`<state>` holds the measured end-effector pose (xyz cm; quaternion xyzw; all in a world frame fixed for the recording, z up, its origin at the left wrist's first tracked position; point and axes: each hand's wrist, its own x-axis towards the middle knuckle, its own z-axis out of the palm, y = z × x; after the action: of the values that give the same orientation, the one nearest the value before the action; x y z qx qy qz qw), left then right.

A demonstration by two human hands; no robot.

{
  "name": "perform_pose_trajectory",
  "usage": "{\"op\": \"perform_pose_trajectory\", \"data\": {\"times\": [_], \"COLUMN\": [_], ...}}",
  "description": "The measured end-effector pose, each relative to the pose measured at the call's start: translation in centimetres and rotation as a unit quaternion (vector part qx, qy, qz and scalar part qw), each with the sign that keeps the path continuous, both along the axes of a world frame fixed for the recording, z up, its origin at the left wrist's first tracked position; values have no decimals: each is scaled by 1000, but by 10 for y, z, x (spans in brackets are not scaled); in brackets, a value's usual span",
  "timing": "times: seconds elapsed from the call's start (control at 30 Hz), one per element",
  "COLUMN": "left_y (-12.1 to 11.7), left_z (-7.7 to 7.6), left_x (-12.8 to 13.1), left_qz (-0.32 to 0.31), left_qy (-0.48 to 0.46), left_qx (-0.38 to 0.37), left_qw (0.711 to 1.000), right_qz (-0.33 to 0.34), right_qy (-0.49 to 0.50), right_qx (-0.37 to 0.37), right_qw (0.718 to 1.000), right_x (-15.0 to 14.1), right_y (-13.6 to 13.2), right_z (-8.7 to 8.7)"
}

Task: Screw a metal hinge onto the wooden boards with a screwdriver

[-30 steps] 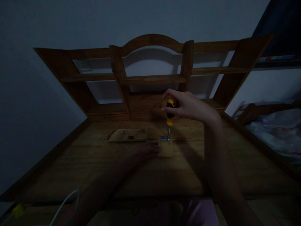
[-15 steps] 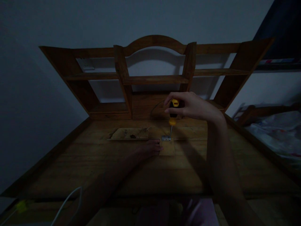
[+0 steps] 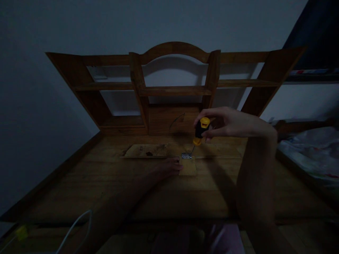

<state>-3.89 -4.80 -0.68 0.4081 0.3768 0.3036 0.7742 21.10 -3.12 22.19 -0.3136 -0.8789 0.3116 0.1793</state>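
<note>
My right hand (image 3: 229, 121) holds a screwdriver (image 3: 202, 129) with a yellow and black handle, fingers and thumb closed around it. The screwdriver leans to the right, its tip at the right end of a small metal hinge (image 3: 186, 155). That hinge lies along the far edge of a small, pale wooden block (image 3: 188, 168). Low on the desk, my left hand (image 3: 169, 167) grips the block's left side, fingertips against its edge; part of this hand is in shadow.
Left of the hinge, a rough, stained strip of wood (image 3: 137, 150) lies on the wooden desk (image 3: 106, 183). A wooden shelf unit (image 3: 174, 91) rises at the back. A white cable (image 3: 75, 224) runs near the front left. Bedding (image 3: 312, 148) is at the right.
The screwdriver's handle has tilted to the right, and my right hand and forearm have shifted right with it. Its tip stays at the hinge. My left hand keeps its place on the block.
</note>
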Motion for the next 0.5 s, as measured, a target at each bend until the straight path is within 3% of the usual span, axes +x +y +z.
{"op": "perform_pose_trajectory", "data": {"times": [0.07, 0.13, 0.27, 0.37, 0.5], "left_y": [1, 1, 2, 2, 1], "left_z": [-2, -3, -6, -5, 0], "left_x": [0, -1, -2, -2, 0], "left_qz": [-2, -1, -5, -12, -1], "left_qy": [-9, -10, -2, -10, 0], "left_qx": [3, 10, 17, 13, 3], "left_qw": [1000, 1000, 1000, 1000, 1000], "right_qz": [-47, -115, -213, -171, -98], "right_qy": [-15, -30, -50, -31, -2], "right_qx": [34, 113, 280, 308, 289], "right_qw": [998, 986, 935, 935, 952], "right_x": [-4, -14, -39, -50, -55], "right_y": [-2, -1, 3, 6, 9], "right_z": [-1, -4, -13, -18, -18]}}
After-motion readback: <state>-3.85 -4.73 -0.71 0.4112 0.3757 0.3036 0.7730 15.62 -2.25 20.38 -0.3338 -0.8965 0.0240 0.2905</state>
